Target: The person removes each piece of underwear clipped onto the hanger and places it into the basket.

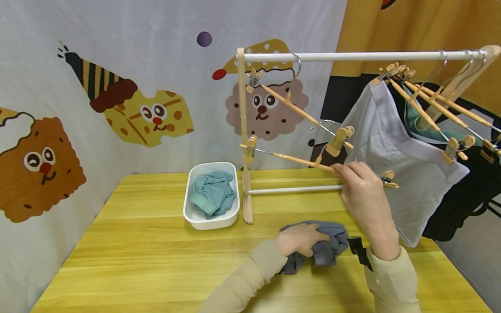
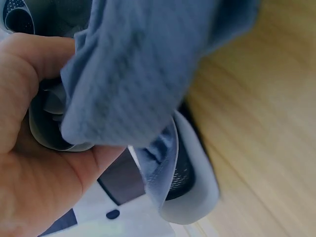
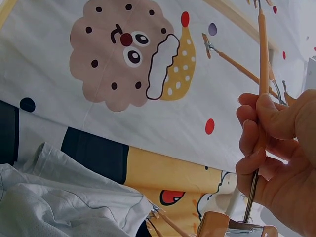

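Note:
In the head view my right hand [image 1: 364,195] grips a wooden clip hanger [image 1: 295,160] by its bar. A wooden clip [image 1: 251,148] sits at its left end, and another stands past my knuckles. In the right wrist view, the fingers of that hand [image 3: 276,138] are curled round the bar [image 3: 263,54]. Down on the table, my left hand [image 1: 299,239] holds a crumpled grey-blue garment [image 1: 330,243]. Close up in the left wrist view, thumb and fingers [image 2: 44,163] surround folds of this garment [image 2: 133,79]. Its full shape is hidden.
A wooden rack with a white rail [image 1: 352,56] stands at the back right. One bare hanger [image 1: 289,102] hangs on its left. Grey shorts [image 1: 391,143] and darker clothes hang on its right. A white basin [image 1: 211,224] holds a green garment [image 1: 213,193].

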Demonstrator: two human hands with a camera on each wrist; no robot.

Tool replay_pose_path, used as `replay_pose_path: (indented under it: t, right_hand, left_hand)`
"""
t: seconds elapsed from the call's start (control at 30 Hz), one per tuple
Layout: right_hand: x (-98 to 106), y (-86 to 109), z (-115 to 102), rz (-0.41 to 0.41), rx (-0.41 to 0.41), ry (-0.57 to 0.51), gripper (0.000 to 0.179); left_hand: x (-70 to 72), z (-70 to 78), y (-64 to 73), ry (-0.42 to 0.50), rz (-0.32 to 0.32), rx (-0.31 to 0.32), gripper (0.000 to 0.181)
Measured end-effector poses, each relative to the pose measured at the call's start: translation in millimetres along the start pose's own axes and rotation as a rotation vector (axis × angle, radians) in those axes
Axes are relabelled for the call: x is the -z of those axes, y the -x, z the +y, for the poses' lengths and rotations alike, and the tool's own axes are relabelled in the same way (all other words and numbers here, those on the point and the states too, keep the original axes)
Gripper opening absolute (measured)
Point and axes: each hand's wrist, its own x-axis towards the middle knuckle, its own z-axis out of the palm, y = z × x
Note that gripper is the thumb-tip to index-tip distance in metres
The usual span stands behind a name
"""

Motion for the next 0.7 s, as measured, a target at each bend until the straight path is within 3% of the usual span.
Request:
replay_pose_path:
  t: [0.1, 0.3, 0.5, 0.7]
  right_hand:
    - [0, 0.5, 1, 0.001, -0.003, -0.002, 0.021]
    - [1, 1.2, 2, -0.002, -0.016, 0.006, 0.019]
    - [1, 2.1, 2, -0.005, -0.021, -0.003, 0.018]
    - [0, 3.1, 4, -0.002, -0.021, 0.0, 0.017]
  left_hand:
    - [-0.2, -10.2, 9.7, 0.006, 0.032, -0.017, 0.061]
    - [9.4, -27.0, 35.5, 0.108, 0.076, 0.019, 0.067]
    - [26.3, -49.0, 74.4, 0.168, 0.169, 0.04, 0.066]
    - [32.7, -81.6, 119.7, 0.216, 0.32, 0.073, 0.065]
